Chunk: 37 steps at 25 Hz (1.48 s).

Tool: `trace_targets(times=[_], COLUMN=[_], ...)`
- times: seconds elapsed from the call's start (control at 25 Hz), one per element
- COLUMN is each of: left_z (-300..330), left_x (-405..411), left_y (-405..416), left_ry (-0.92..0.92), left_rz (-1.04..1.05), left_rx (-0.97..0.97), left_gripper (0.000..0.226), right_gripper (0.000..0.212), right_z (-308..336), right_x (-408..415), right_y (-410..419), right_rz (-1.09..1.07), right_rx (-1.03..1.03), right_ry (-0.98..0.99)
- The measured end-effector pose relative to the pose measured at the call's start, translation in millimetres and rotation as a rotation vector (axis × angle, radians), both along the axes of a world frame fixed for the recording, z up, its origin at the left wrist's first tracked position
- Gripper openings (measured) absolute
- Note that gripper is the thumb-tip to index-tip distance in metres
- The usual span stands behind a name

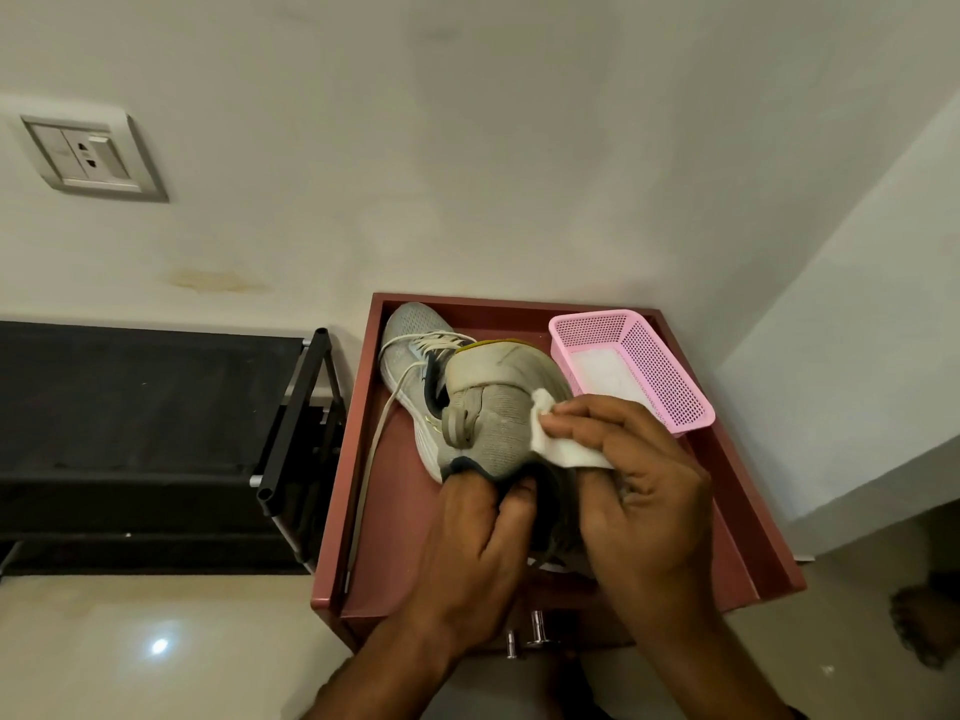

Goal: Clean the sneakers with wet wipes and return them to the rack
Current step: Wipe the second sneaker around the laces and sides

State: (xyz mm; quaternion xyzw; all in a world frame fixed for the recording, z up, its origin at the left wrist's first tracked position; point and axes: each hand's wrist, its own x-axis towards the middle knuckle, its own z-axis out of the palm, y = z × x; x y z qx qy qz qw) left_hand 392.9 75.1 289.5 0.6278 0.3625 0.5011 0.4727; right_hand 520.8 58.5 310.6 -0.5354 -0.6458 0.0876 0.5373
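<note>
Both hands are working closest to the lens: the left hand [475, 532] is gripping the collar of the grey sneaker [488, 407], fingers curled into its opening, while the right hand [631, 480] is pinching a white wet wipe [558, 444] against its heel side. Wiping is under way above the red-brown tray [748, 522]; the second sneaker [415, 340] is lying behind. Next, probably, comes turning the shoe, then moving it left to the black rack [296, 423].

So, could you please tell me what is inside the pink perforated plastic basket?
Inside the pink perforated plastic basket, something flat and white lies on its floor; whether it is wipes cannot be told.
</note>
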Motion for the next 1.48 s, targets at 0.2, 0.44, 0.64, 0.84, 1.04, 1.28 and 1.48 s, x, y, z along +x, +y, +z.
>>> trace_targets(times=[0.2,0.44,0.64,0.84,1.04,1.28,1.48], left_z=[-14.0,-6.3,-8.3,2.3,-4.7,-13.8,-5.1], left_x=[-1.4,-3.4,-3.9,-7.3,-7.5,-7.4,-9.1], left_y=[0.8,0.3,-0.4,2.0,4.7,-2.5,-4.5], left_ry=[0.052,0.092,0.133,0.067,0.094,0.217,0.272], left_rz=[0.048,0.02,0.061,0.073,0.115,0.158,0.131], left_rx=[0.045,0.142,0.124,0.18,0.196,0.332,0.36], left_gripper=[0.024,0.019,0.022,0.048,0.024,0.021,0.015], right_gripper=[0.039,0.041,0.028,0.041,0.044,0.027,0.019], right_z=[8.6,11.4,8.7,3.3,-9.2,26.8,25.3], right_x=[-16.0,-2.7,-1.3,-7.2,-2.3,-24.4,-10.5], right_y=[-9.4,1.7,-2.0,-12.7,-14.5,-24.9,-21.6], right_rz=[0.067,-0.033,0.037,-0.018,-0.096,0.025,-0.085], right_rx=[0.099,0.107,0.175,0.101,-0.019,0.143,0.088], right_ry=[-0.11,-0.17,-0.217,-0.126,0.097,-0.144,-0.102])
